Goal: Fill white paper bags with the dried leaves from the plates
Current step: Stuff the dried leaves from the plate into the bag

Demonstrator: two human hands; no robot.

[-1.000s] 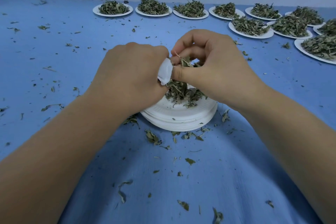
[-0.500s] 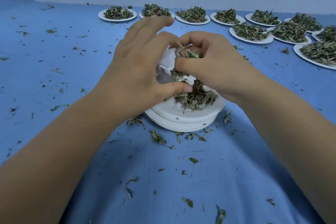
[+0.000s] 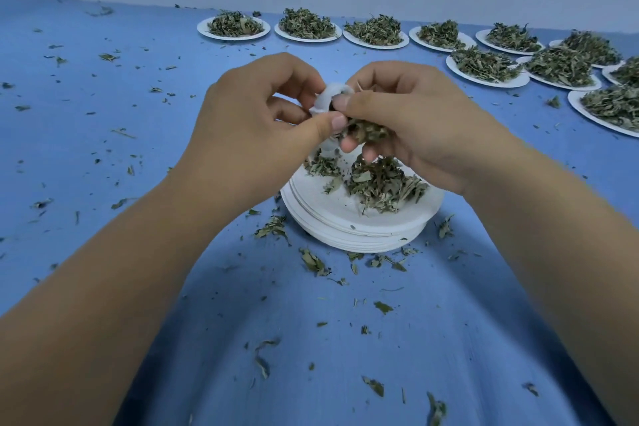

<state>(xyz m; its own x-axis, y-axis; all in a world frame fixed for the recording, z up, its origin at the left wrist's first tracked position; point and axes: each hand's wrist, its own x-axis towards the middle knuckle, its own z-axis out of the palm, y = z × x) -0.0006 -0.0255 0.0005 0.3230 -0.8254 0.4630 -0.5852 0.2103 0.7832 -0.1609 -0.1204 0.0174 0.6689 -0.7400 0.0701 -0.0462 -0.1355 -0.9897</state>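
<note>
At left, L hand (image 3: 257, 121): thumb + fingers pinch rim of white paper bag (image 3: 328, 97), held above plate stack (image 3: 345, 232).
Bag mouth: small, crumpled; may fold shut if the pinch slips.
R hand (image 3: 415, 123): curled round dried leaves (image 3: 368, 130) at bag mouth; clump looks too big, bits prob. spill onto worktop (image 3: 103, 149).
Far R: full plates (image 3: 484, 69) untouched.

Blue table (image 3: 484, 322): plate stack (image 3: 359, 239) at ctr, leaf-heaped plates (image 3: 235, 38) in rows 12 to 2 o'clock, loose leaf bits (image 3: 313, 263) scattered all over.
</note>
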